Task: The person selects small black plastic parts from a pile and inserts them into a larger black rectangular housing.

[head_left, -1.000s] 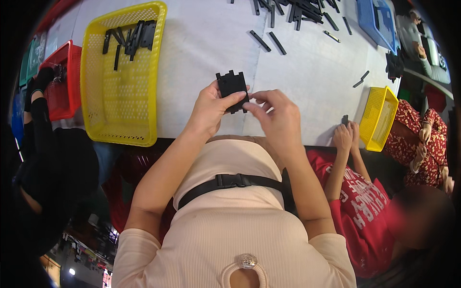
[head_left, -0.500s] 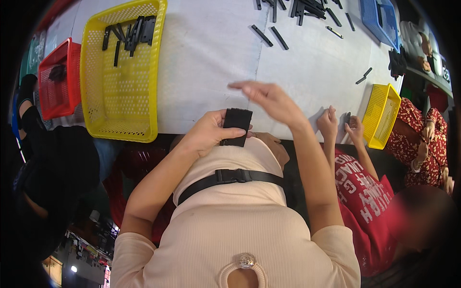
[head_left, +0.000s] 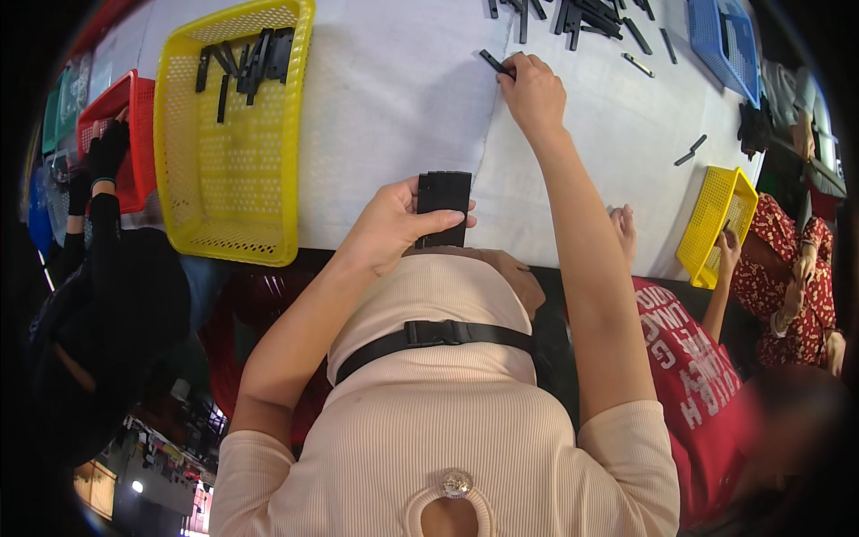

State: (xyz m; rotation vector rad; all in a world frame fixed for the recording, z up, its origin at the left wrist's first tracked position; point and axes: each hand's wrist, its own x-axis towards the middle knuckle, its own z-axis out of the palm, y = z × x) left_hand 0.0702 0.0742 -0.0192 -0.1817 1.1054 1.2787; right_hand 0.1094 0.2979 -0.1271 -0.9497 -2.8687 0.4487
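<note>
My left hand (head_left: 394, 222) is closed round a row of flat black strips (head_left: 443, 192) laid side by side. Its thumb presses across their front, just over the table's near edge. Farther off, my right hand (head_left: 537, 97) reaches over the white table with its fingers closed at a slim black strip (head_left: 490, 61). One end of that strip sticks out left of the fingertips; the rest is hidden under the hand. Beyond it lies a loose pile of black strips (head_left: 586, 20).
At left stands a large yellow basket (head_left: 288, 179) with several black strips; beside it, a co-worker's gloved hand is at a red basket (head_left: 141, 148). A blue basket (head_left: 729, 58) stands far right. Nearer, another co-worker's hand is over a small yellow basket (head_left: 702, 224).
My right hand has moved forward from near the held strips to a loose strip on the table. My left hand has shifted slightly forward. The right co-worker's hand has moved to the small yellow basket.
</note>
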